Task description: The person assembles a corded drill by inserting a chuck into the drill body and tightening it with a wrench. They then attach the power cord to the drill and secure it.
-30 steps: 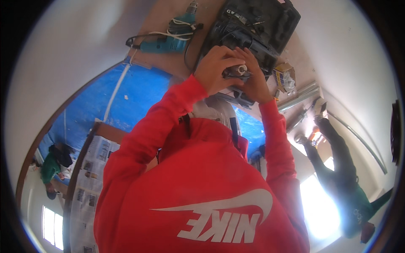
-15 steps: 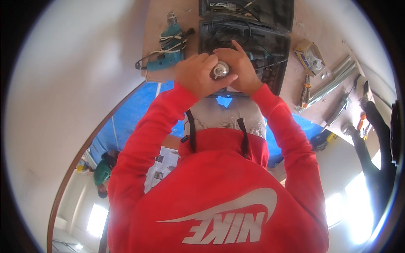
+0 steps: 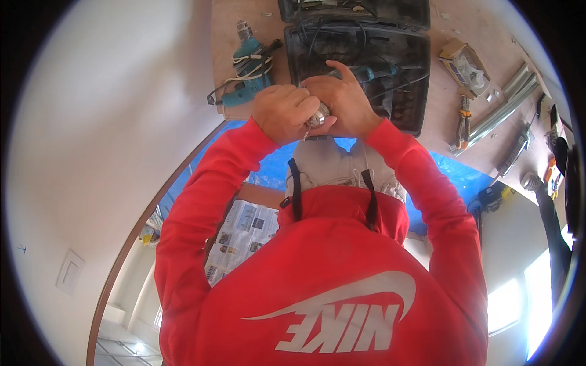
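My left hand (image 3: 282, 113) and my right hand (image 3: 345, 104) are pressed together in front of me, both closed around a small silver metal part (image 3: 317, 118) that looks like a drill chuck. They hover over the near edge of an open black tool case (image 3: 403, 58) holding cables and a teal tool (image 3: 366, 73). Whether the metal part is joined to that tool I cannot tell. My red sleeves fill the lower view.
A teal corded drill (image 3: 247, 67) lies on the brown board left of the case. To the right are a small cardboard box (image 3: 464, 61), pliers (image 3: 465, 116) and metal profiles (image 3: 500, 104). Blue sheeting (image 3: 268, 165) and newspapers (image 3: 244, 232) lie below. Another person's limb (image 3: 558, 207) shows at the right edge.
Both hands stay clasped on the silver part. The view has swung, so the case and drill sit more squarely above my hands, and my right fingers have spread slightly.
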`<act>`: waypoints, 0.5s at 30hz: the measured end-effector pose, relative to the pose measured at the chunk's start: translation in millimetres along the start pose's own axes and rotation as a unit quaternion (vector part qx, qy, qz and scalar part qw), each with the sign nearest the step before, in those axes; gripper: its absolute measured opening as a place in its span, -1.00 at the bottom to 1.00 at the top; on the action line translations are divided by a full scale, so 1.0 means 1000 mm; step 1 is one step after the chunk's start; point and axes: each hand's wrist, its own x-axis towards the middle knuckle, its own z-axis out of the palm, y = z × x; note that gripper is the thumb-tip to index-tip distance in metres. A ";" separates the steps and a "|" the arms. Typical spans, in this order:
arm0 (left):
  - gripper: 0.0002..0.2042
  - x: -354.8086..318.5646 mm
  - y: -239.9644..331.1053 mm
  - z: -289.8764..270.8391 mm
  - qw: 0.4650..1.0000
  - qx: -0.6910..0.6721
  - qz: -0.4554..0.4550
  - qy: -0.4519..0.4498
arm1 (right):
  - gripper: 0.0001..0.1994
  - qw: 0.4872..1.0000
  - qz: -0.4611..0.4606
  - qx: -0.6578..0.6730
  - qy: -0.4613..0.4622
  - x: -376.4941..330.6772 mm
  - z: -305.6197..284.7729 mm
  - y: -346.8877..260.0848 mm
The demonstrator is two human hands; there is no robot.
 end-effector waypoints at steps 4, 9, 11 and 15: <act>-0.55 0.001 0.000 0.000 1.000 0.021 -0.011 -0.001 | -0.70 0.997 0.024 -0.017 0.069 -0.004 0.008 -0.006; -0.52 -0.006 0.007 0.006 0.995 0.048 -0.085 0.029 | -0.78 0.966 0.101 -0.047 0.235 -0.005 0.041 -0.023; -0.50 -0.009 0.010 0.009 0.993 0.052 -0.097 0.046 | -0.79 0.946 0.127 -0.055 0.292 -0.003 0.053 -0.029; -0.47 -0.015 0.013 0.011 0.989 0.057 -0.122 0.068 | -0.80 0.952 0.128 -0.037 0.275 0.000 0.050 -0.036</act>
